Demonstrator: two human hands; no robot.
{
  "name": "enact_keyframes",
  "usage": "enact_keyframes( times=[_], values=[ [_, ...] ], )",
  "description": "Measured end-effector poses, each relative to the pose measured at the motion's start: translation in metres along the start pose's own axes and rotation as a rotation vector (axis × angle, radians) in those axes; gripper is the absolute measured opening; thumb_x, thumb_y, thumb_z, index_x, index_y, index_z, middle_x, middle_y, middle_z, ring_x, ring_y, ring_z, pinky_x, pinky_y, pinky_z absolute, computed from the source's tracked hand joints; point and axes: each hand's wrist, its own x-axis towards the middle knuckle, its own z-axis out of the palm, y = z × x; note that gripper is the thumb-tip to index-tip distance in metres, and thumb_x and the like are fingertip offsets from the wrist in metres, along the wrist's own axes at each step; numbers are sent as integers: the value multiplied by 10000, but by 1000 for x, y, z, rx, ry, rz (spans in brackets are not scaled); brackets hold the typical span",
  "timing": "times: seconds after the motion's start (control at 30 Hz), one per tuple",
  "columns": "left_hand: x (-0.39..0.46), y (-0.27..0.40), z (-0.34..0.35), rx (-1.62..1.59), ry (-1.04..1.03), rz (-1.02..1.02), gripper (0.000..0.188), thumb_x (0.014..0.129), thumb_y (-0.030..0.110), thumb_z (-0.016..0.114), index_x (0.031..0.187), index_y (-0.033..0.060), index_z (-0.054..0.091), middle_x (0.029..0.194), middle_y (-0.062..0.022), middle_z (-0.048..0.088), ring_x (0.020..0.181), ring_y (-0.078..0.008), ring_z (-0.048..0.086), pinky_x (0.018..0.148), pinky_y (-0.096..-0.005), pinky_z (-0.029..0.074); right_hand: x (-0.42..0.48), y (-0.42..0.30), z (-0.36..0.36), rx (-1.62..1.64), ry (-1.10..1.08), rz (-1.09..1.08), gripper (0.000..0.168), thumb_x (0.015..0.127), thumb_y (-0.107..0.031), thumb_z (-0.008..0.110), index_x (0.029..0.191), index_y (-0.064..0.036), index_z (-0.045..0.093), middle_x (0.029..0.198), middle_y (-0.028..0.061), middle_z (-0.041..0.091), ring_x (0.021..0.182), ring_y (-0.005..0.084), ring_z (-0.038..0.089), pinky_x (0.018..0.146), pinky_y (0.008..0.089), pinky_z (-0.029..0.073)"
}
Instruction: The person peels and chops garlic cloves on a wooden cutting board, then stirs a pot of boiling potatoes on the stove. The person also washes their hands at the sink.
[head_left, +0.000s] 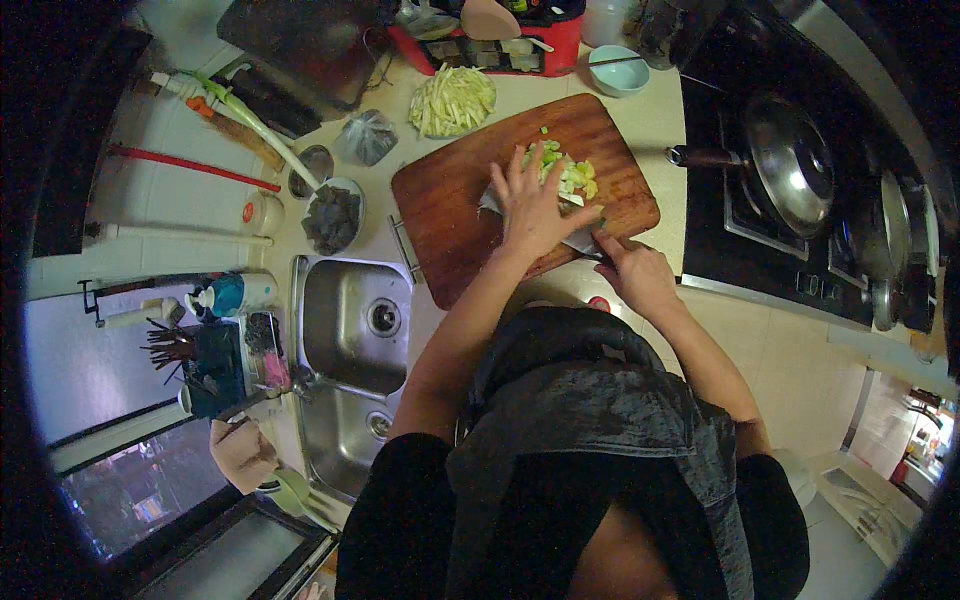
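My left hand (531, 206) is spread wide, palm down, over a broad knife blade (585, 240) on the wooden cutting board (450, 195). Its fingertips reach chopped pale green and yellowish pieces (576, 176), perhaps scallion, heaped near the middle of the board. Whether the palm presses on the blade cannot be seen. My right hand (639, 276) grips the knife's handle at the board's near right edge, hiding most of that handle. Part of the blade shows on both sides of my left hand. A small green bit (544, 130) lies apart from the heap.
Beyond the board is a heap of pale vegetable strips (452, 101); a light blue bowl (619, 75) holds chopsticks. Left are a plate of dark pieces (332, 217), a knotted plastic bag (367, 137) and a double sink (356, 330). A lidded pan (791, 165) sits on the right-hand stove.
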Motion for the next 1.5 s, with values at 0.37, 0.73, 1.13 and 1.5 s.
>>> enact_keyframes(
  times=[0.37, 0.73, 1.13, 1.5],
  values=[
    [13, -42, 16, 157, -130, 40, 981, 609, 696, 683, 1373, 126, 449, 1478, -150, 280, 1393, -364, 157, 1095, -637, 30, -16, 2, -4, 19, -66, -69, 519, 806, -270, 671, 1282, -132, 517, 923, 135, 658, 798, 330, 635, 688, 436, 514],
    [24, -63, 0, -51, 57, 61, 200, 768, 279, 706, 770, 80, 724, 1398, -63, 431, 1310, -307, 313, 1101, -535, 166, -22, -7, 6, 240, -128, -94, 505, 809, -248, 679, 1254, -66, 523, 948, 168, 666, 843, 370, 633, 740, 448, 504],
    [15, -58, -19, 5, 110, 175, 214, 787, 259, 686, 719, 57, 696, 1252, -33, 552, 1208, -283, 428, 1056, -496, 264, 48, -75, 84, 454, 81, -56, 352, 810, -110, 607, 1141, -22, 527, 1021, 255, 601, 955, 408, 600, 774, 502, 488],
    [18, -63, -6, -367, -58, -51, 224, 874, 79, 540, 1077, 83, 634, 1242, -100, 552, 1169, -305, 464, 995, -429, 350, 101, -101, 116, 661, 87, -16, 430, 771, -122, 619, 1177, -3, 542, 1152, 179, 537, 1075, 371, 525, 884, 449, 460]
  ],
)
